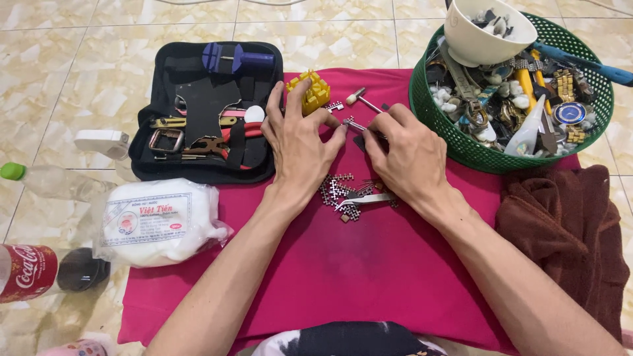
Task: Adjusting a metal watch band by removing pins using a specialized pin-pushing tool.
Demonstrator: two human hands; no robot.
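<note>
Marbled beige floor tiles (59, 79) lie under everything. At the far left rest a clear plastic bottle with a green cap (39, 179) and, below it, a cola bottle with a red label (46, 271). Next comes a white plastic packet of cotton wool (155, 223), and above it an open black zip case of small tools (204, 112), holding a blue press tool (234, 59), pliers with red handles (224, 142) and a metal buckle (166, 140).

A bright pink cloth (330, 270) is spread over the floor in the middle. On it, the left hand (298, 142) lies palm down with fingers spread, its thumb tip pressing a small piece of metal watch band (348, 120) against the cloth. Just behind its fingers sits a yellow plastic holder block (311, 91). The right hand (405, 155) is curled, thumb and fingers pinched on a thin metal pin tool (364, 127) whose tip meets that same piece. A small hammer with a white head (361, 97) lies just beyond. Between the wrists sits a heap of loose silver watch links (346, 192).

Further right stands a round green plastic basket (461, 142) full of watches, straps and tools, with a white ceramic bowl (478, 41) resting on its rim. Below it lies a crumpled brown towel (567, 231)
</note>
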